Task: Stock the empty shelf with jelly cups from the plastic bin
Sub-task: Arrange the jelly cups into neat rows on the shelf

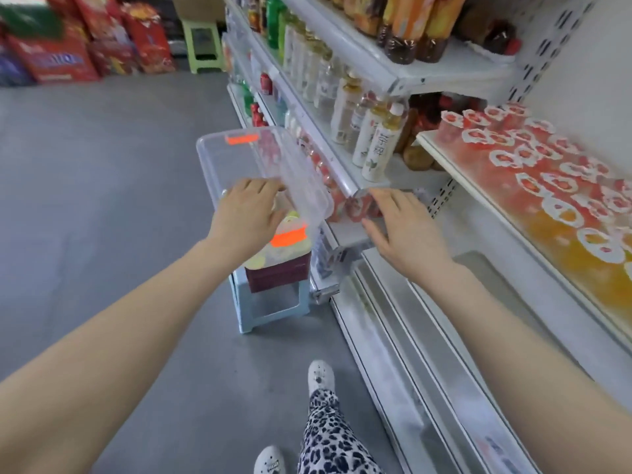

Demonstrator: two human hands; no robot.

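Observation:
My left hand [246, 217] grips the near edge of a clear plastic lid [253, 159] with orange clips and holds it tilted above the bin [290, 248]. The bin stands on a light blue stool [246, 302], and pale yellow-green cups show inside it. My right hand [403, 227] reaches to the end of a lower shelf, fingers curved beside red jelly cups [355, 208]; whether it grips them is unclear. At the right, the white shelf [441, 155] carries many red jelly cups [533, 155] and orange jelly cups [598, 248].
Bottled drinks [376, 145] fill the shelves to the left of the jelly shelf and above it. A low bare shelf [427, 336] runs along the floor on my right. Red sacks [61, 59] and a green stool [203, 46] stand far down the grey aisle. My feet are below.

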